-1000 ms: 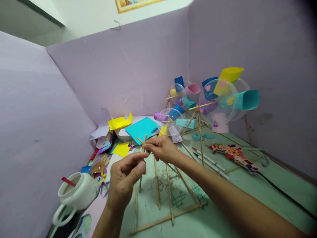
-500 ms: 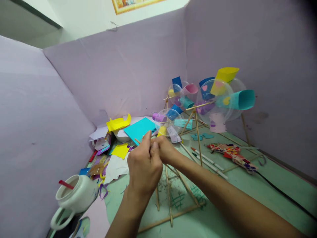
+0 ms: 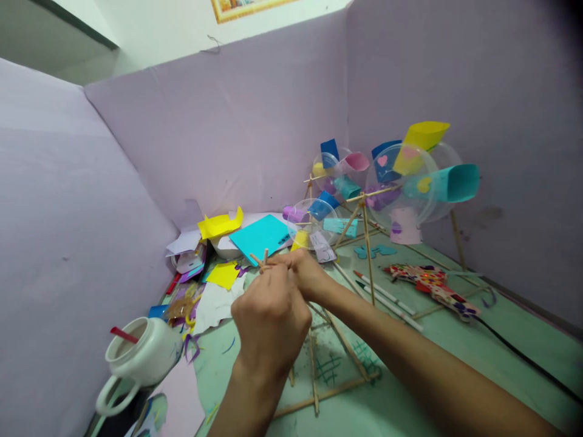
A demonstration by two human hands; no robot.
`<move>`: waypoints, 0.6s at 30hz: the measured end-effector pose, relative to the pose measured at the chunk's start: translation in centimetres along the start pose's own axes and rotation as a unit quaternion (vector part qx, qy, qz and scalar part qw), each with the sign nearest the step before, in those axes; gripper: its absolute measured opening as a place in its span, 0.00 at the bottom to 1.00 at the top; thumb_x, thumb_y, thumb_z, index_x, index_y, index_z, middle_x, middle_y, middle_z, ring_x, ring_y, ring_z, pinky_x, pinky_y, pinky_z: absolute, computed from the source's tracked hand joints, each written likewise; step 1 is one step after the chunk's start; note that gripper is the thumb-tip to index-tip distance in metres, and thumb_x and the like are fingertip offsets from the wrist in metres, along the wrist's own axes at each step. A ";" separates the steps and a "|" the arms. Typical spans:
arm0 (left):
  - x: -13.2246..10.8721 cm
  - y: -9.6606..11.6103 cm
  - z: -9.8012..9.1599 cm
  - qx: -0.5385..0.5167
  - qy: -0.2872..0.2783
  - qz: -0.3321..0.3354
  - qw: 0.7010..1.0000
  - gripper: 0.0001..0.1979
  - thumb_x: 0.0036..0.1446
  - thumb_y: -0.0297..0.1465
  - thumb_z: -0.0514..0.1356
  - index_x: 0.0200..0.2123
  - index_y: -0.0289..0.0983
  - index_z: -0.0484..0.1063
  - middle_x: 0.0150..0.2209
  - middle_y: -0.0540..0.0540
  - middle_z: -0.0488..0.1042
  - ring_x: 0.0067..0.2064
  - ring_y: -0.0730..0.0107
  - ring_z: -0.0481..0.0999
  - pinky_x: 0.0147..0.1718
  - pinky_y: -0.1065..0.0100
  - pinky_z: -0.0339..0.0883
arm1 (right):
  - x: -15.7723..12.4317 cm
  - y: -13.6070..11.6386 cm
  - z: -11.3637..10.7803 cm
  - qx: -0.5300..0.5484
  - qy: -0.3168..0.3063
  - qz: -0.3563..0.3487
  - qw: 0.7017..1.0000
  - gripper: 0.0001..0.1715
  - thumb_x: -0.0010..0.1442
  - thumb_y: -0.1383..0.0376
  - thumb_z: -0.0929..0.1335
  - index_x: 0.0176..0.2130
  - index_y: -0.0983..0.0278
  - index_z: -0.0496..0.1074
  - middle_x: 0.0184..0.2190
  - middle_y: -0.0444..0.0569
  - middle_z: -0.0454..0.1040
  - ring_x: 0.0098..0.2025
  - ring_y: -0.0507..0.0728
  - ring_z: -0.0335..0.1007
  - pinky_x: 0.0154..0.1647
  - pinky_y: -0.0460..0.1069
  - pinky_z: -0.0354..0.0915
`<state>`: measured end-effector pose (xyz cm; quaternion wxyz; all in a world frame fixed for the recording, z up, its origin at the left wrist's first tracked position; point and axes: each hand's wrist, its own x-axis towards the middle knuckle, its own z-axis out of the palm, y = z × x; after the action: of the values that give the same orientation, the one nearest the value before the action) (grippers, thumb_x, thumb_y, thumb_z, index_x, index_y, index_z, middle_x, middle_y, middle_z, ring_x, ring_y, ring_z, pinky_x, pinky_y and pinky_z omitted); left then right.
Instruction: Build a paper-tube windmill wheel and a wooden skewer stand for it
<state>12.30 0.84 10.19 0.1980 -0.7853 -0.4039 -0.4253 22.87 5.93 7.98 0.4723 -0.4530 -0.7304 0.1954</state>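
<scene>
Both my hands meet in the middle of the view, closed round the top of a frame of thin wooden sticks [image 3: 315,370]. My left hand [image 3: 271,312] is curled in a fist, its fingers partly hidden. Reaching across from the right, my right hand [image 3: 303,271] presses against it with its fingertips out of sight. Stick ends [image 3: 260,261] poke out crossed just beyond the fingers. The frame's legs spread down to a base stick on the green table. Just behind the hands lies a turquoise card [image 3: 259,237].
To the right stand a large wheel of clear discs and coloured paper cups [image 3: 401,182] on sticks, a patterned glue gun [image 3: 423,284] with a black cord, and markers [image 3: 387,297]. On the left are a white mug [image 3: 141,352], paper scraps [image 3: 218,306] and yellow paper [image 3: 221,224].
My left hand has turned over, its knuckles now facing up, and shifted slightly right. Crossed stick ends now show beyond the fingers. The whole view has shifted slightly.
</scene>
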 end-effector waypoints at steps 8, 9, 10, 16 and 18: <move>-1.3 -5.8 -1.7 -0.563 -0.126 -0.438 0.689 0.12 0.49 0.34 0.58 0.19 0.37 0.60 0.16 0.56 0.51 0.16 0.82 0.48 0.12 0.78 0.43 | -0.5 -1.0 -0.1 0.119 -0.025 0.047 0.991 0.17 0.56 0.62 0.66 0.20 0.67 0.69 0.10 0.37 0.61 0.12 0.45 0.57 0.16 0.41 0.52; -0.7 -6.8 -1.7 -0.616 -0.160 -0.475 0.607 0.13 0.50 0.33 0.57 0.19 0.37 0.57 0.16 0.57 0.49 0.16 0.82 0.46 0.12 0.79 0.42 | -0.5 -1.1 -0.1 0.128 -0.027 0.048 0.990 0.17 0.56 0.62 0.66 0.19 0.66 0.68 0.10 0.37 0.60 0.12 0.45 0.56 0.15 0.41 0.51; -0.1 -7.6 -1.5 -0.644 -0.201 -0.500 0.543 0.12 0.51 0.32 0.56 0.20 0.37 0.57 0.17 0.57 0.47 0.16 0.83 0.44 0.11 0.80 0.41 | -0.5 -1.1 -0.1 0.137 -0.029 0.049 0.989 0.17 0.56 0.62 0.66 0.19 0.66 0.68 0.09 0.36 0.59 0.11 0.45 0.55 0.14 0.41 0.51; 4.7 -9.4 0.6 -0.615 -0.309 -0.519 0.506 0.14 0.57 0.26 0.51 0.19 0.36 0.56 0.15 0.59 0.44 0.14 0.84 0.41 0.09 0.83 0.41 | -0.5 -1.1 -0.2 0.154 -0.033 0.061 0.986 0.17 0.56 0.61 0.66 0.19 0.66 0.68 0.08 0.36 0.59 0.10 0.44 0.53 0.12 0.41 0.48; 6.1 -8.6 0.5 -0.595 -0.305 -0.513 0.538 0.15 0.55 0.26 0.54 0.17 0.36 0.57 0.13 0.59 0.46 0.13 0.85 0.41 0.09 0.82 0.39 | -0.5 -1.2 -0.2 0.154 -0.032 0.061 0.986 0.18 0.56 0.61 0.66 0.19 0.66 0.68 0.08 0.36 0.59 0.10 0.45 0.54 0.12 0.41 0.49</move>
<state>7.59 9.17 14.68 -0.7025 -0.4628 -0.4274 -0.3311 22.58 4.87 8.67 0.5003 -0.4118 -0.6772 0.3485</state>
